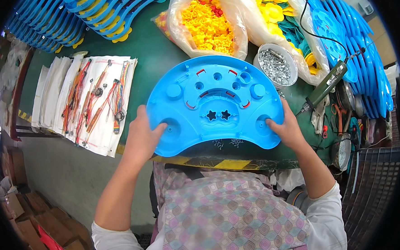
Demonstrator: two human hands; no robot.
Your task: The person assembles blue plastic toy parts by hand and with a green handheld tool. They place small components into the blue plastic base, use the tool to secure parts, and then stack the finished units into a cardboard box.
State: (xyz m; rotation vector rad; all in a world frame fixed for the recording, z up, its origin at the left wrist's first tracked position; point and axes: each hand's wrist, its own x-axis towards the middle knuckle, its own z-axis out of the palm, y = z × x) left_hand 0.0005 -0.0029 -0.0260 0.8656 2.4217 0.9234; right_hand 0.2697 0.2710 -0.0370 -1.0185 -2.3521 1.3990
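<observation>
Between my two hands is a blue plastic panel (pixel 216 97), arched at its far edge, with star-shaped holes, round recesses and small red pieces set in slots. My left hand (pixel 142 133) grips its left end, the thumb lying on the inner face. At the right end my right hand (pixel 287 127) holds it the same way, thumb on top. The fingers of both hands are mostly hidden behind the rim. A few small screws (pixel 236 142) show on the green table just past the panel's near edge.
Wired electronic parts (pixel 92 101) lie on white sheets at left. Beyond the panel stand a bag of yellow pieces (pixel 207 27), a bowl of screws (pixel 276 66) and a bag of flower-shaped parts (pixel 268 10). A corded electric screwdriver (pixel 327 84) and stacked blue panels (pixel 356 49) are at right.
</observation>
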